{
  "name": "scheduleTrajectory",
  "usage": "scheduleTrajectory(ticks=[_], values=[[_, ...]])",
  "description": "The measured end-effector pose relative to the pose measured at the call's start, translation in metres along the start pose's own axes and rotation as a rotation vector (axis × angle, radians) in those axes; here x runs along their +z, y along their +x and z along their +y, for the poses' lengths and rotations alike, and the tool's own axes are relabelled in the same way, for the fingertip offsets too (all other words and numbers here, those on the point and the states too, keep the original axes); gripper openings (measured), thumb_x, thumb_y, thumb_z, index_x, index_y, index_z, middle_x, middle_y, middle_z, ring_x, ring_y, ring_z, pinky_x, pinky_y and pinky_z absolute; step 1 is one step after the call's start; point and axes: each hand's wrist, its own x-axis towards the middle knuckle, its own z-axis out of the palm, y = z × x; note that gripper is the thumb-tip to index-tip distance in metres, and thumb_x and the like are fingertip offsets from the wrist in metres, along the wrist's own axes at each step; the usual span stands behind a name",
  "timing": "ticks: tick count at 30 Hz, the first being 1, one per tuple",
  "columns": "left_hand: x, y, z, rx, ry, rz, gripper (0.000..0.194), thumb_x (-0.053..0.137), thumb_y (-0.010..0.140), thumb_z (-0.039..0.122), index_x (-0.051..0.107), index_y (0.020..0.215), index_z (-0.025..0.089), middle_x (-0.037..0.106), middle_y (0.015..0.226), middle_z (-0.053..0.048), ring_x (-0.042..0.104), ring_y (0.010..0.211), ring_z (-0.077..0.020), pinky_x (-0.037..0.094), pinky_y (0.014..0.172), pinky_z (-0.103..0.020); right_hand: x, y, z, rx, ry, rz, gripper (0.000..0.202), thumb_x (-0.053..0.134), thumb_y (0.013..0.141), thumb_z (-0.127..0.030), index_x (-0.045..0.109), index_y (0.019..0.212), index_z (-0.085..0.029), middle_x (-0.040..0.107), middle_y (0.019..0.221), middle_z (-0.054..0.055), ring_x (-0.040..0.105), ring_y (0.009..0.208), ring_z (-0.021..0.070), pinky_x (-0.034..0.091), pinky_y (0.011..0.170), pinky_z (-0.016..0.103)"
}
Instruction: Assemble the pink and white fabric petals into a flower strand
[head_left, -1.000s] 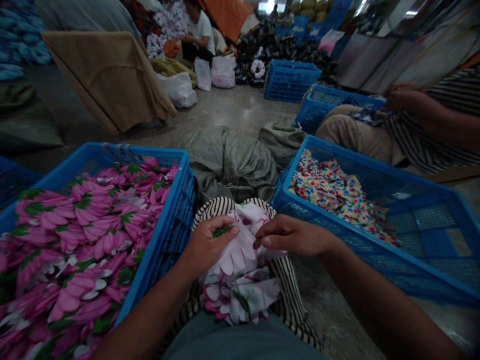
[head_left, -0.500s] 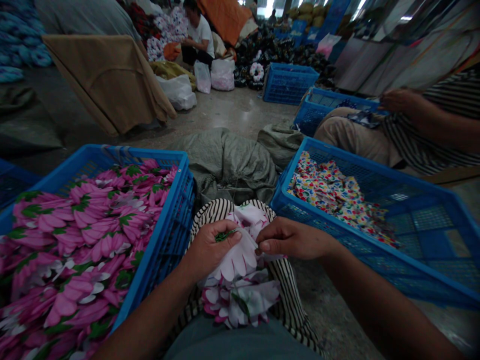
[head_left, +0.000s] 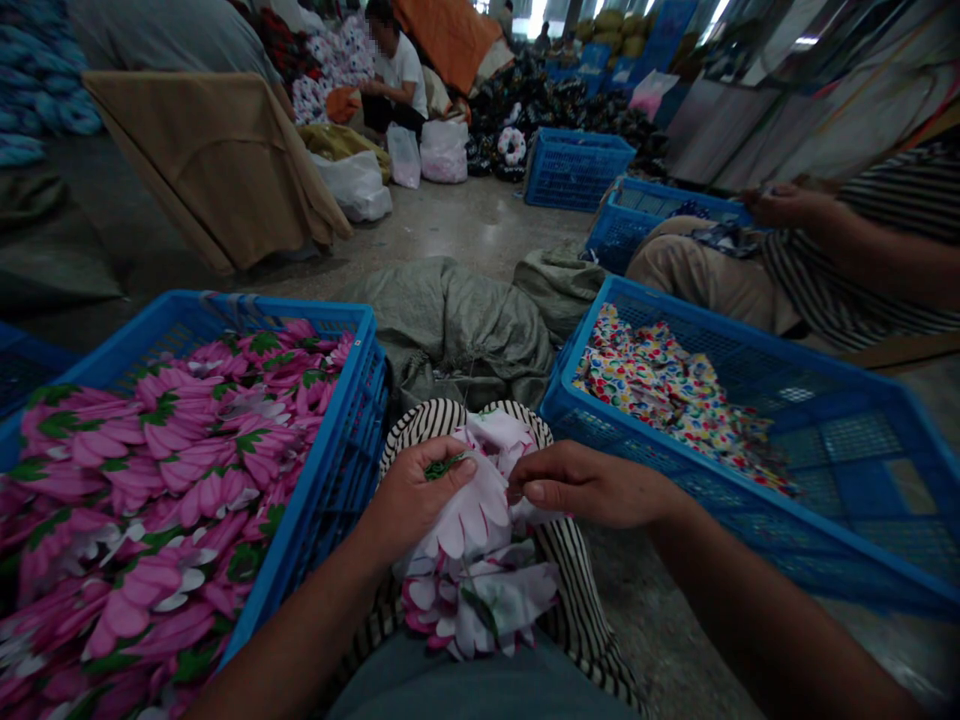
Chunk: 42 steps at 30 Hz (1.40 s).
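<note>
- A flower-shaped fabric piece [head_left: 469,515], pale with rounded petals, sits on the person's lap between the two blue crates, resting on top of a small heap of similar petal pieces [head_left: 480,600].
- The left hand [head_left: 416,495] is closed on the left part of that piece, with the thumb pressing a small green bit [head_left: 442,465] against its upper edge.
- The right hand [head_left: 592,485] comes in from the right with its fingers pinched together at the piece's right edge; whether they grip cloth or something finer cannot be made out.
- The two hands are close together, just apart, with the fabric piece spanning the gap.
- A striped cloth [head_left: 577,600] lies under the heap, draped over the lap.
- Just left of the lap stands a blue crate [head_left: 337,470] filled with pink flower pieces [head_left: 172,470] with green centres.
- Just right stands another blue crate [head_left: 675,465], holding multicoloured dotted pieces [head_left: 667,385] along its far side.
- A grey-green sack [head_left: 457,320] lies on the floor between the crates, beyond the lap.
- At the right edge a co-worker in a striped top sits with a hand [head_left: 784,205] over dark fabric, beside a further blue crate [head_left: 637,220].
- Far back, another person [head_left: 397,75] sits among bags and piled cloth.
</note>
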Motion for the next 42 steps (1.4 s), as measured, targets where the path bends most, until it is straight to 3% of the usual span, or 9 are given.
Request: scheduleTrajectory(ticks=[11,18,22,28,31,33,37,39,42], values=[[0.0,-0.003,0.006,0.192,0.251,0.045,0.016,0.057,0.074,0.028,0.066,0.073,0.016,0.062,0.067,-0.001,0.055,0.065,-0.0142,0.041,0.06,-0.021,-0.001,0.002,-0.002,0.034,0.081,-0.081,0.035,0.038,0.089,-0.033,0.06,0.079,-0.008,0.048,0.063,-0.001,0.042,0.058,0.0094,0.034,0.054,0.021],[-0.001,-0.005,0.007,0.262,0.349,-0.021,0.018,0.053,0.078,0.029,0.066,0.075,0.017,0.065,0.07,-0.001,0.057,0.067,-0.0139,0.042,0.063,-0.021,-0.001,0.002,0.003,0.054,0.109,-0.108,0.037,0.038,0.089,-0.035,0.061,0.077,-0.008,0.043,0.06,-0.003,0.038,0.055,0.0083,0.032,0.051,0.02],[-0.001,-0.005,0.005,0.302,0.382,-0.052,0.02,0.052,0.079,0.031,0.066,0.076,0.017,0.065,0.072,-0.002,0.058,0.067,-0.0138,0.042,0.064,-0.022,0.0,0.003,0.007,0.057,0.097,-0.12,0.038,0.038,0.089,-0.037,0.061,0.079,-0.008,0.049,0.062,-0.001,0.041,0.056,0.0085,0.035,0.052,0.021],[0.0,-0.007,0.007,0.304,0.362,-0.088,0.019,0.053,0.078,0.029,0.067,0.075,0.017,0.065,0.069,-0.002,0.057,0.065,-0.0145,0.042,0.061,-0.022,0.002,0.004,0.009,0.022,0.104,-0.138,0.042,0.038,0.088,-0.04,0.063,0.077,-0.007,0.053,0.061,0.001,0.046,0.057,0.0094,0.037,0.055,0.022],[-0.001,-0.007,0.006,0.265,0.337,-0.041,0.016,0.055,0.077,0.028,0.066,0.073,0.017,0.063,0.067,-0.001,0.056,0.064,-0.0135,0.041,0.06,-0.021,0.0,0.0,0.009,0.031,0.09,-0.135,0.041,0.041,0.087,-0.04,0.064,0.078,-0.007,0.052,0.062,0.001,0.045,0.057,0.0095,0.036,0.054,0.022],[-0.003,-0.005,0.003,0.213,0.264,0.042,0.014,0.058,0.074,0.029,0.064,0.07,0.017,0.061,0.064,0.0,0.055,0.063,-0.0129,0.041,0.059,-0.02,-0.001,-0.006,0.011,0.055,0.122,-0.046,0.04,0.041,0.087,-0.041,0.064,0.083,-0.009,0.051,0.063,0.0,0.043,0.057,0.0093,0.034,0.053,0.022],[-0.001,0.0,-0.004,-0.005,-0.135,0.164,0.019,0.063,0.07,0.036,0.06,0.072,0.017,0.058,0.055,0.004,0.052,0.048,-0.0099,0.039,0.045,-0.018,0.012,-0.011,0.023,0.063,0.384,0.359,0.04,0.048,0.081,-0.049,0.06,0.095,-0.013,0.042,0.061,-0.004,0.032,0.05,0.0073,0.025,0.044,0.019],[0.005,0.003,-0.005,-0.09,-0.389,0.175,0.022,0.064,0.069,0.036,0.059,0.08,0.017,0.059,0.055,0.004,0.051,0.044,-0.0091,0.039,0.042,-0.018,0.027,-0.005,0.029,0.048,0.563,0.433,0.038,0.055,0.076,-0.049,0.059,0.092,-0.014,0.034,0.055,-0.007,0.024,0.044,0.0056,0.018,0.04,0.019],[0.016,0.007,-0.004,-0.136,-0.62,0.151,0.025,0.064,0.069,0.031,0.059,0.089,0.016,0.063,0.058,0.003,0.052,0.041,-0.0088,0.041,0.041,-0.019,0.051,0.015,0.031,0.021,0.794,0.499,0.032,0.062,0.073,-0.042,0.058,0.087,-0.014,0.034,0.052,-0.008,0.021,0.041,0.004,0.014,0.038,0.018]])
